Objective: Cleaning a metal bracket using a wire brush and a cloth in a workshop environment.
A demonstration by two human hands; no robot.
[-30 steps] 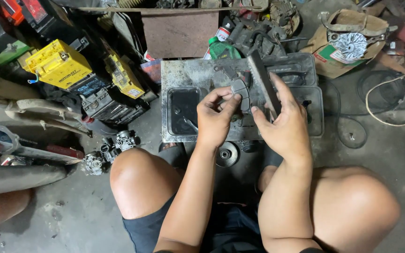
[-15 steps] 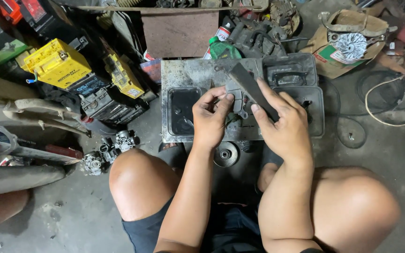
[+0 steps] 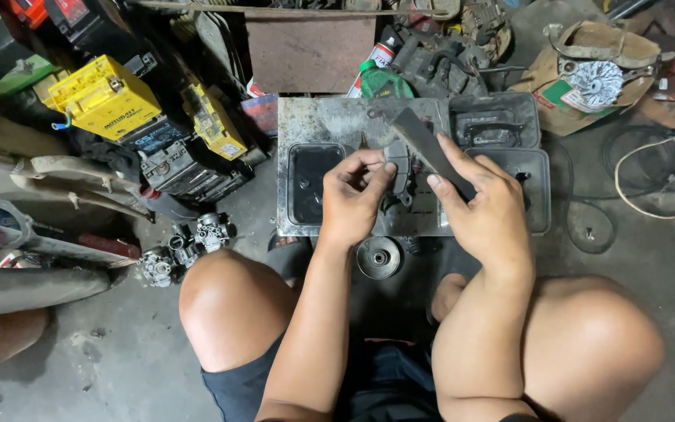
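Note:
My left hand [image 3: 351, 195] pinches a small grey curved metal part [image 3: 398, 160] over a scuffed metal plate [image 3: 330, 125] on the floor. My right hand [image 3: 484, 211] grips a long flat dark file [image 3: 419, 141], its blade slanting up and to the left and its edge resting against the grey part. Both hands are above the plate's near edge, between my bare knees.
Black plastic trays [image 3: 501, 125] lie on and beside the plate. A round pulley [image 3: 379, 258] sits on the floor below my hands. Yellow and black batteries [image 3: 103, 98], carburettors [image 3: 189, 242], a cardboard box with a fan wheel [image 3: 595, 78] and a cable [image 3: 650, 187] crowd around.
The file has swung from steeply upright to a flatter slant pointing up-left. My left hand shifted slightly with the grey part.

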